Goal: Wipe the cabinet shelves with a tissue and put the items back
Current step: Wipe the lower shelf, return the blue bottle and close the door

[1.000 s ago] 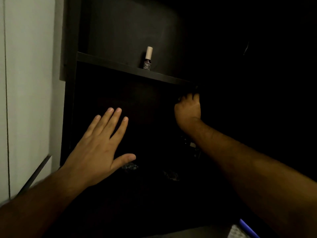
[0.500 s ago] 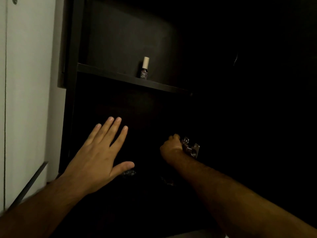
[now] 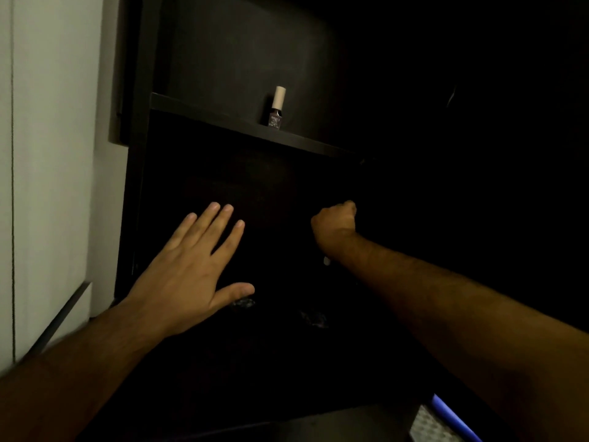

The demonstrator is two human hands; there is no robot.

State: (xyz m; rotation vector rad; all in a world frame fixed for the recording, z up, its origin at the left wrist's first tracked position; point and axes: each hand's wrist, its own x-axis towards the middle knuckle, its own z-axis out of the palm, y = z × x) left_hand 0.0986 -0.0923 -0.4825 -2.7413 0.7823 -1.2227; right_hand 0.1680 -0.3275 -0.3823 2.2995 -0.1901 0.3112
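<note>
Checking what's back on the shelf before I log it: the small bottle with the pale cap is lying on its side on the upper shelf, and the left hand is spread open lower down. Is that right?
Not quite. In the head view the small bottle stands upright on the upper shelf, cap up, not on its side. The left hand is indeed spread open lower down.

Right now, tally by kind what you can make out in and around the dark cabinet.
Small bottle, upright on the upper shelf: 1
Hands: 2, left hand and right hand
Faint glints lower down: too dark to identify
Total: 3
</note>
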